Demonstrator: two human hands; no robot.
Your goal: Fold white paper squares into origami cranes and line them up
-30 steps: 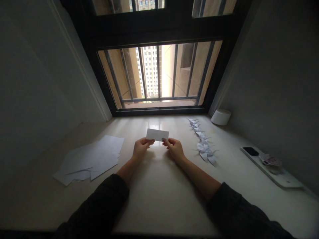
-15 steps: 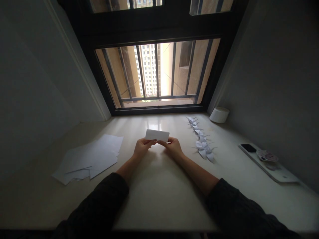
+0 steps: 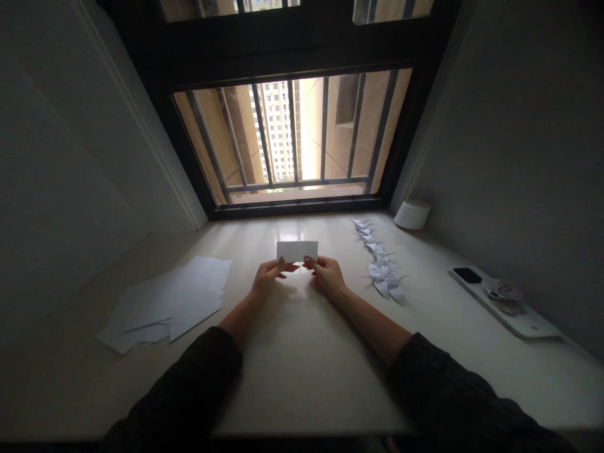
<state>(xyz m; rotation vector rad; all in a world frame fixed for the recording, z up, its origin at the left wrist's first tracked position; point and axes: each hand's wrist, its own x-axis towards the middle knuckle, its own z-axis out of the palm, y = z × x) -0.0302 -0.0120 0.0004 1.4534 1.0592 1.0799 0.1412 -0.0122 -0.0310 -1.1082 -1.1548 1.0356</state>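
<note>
A small white rectangle of folded paper (image 3: 297, 250) is held up between my two hands, above the pale sill. My left hand (image 3: 268, 275) pinches its lower left corner, thumb on the near face. At the lower right, my right hand (image 3: 326, 272) grips it the same way, the thumb pressed near the bottom edge. The other fingers curl beneath the paper and are partly hidden behind it. To the right of my hands stands a row of folded paper cranes (image 3: 380, 255).
Loose white paper sheets (image 3: 189, 292) overlap on the left of the sill (image 3: 302, 371). A phone (image 3: 514, 314) with a round grip lies at the right, by the wall. Near the window frame (image 3: 302, 207) sits a white cylindrical object (image 3: 412, 214).
Both thumbs have shifted outward from the middle of the paper's lower edge onto its face. The paper is now more level and slightly higher. The whole view has shifted a little.
</note>
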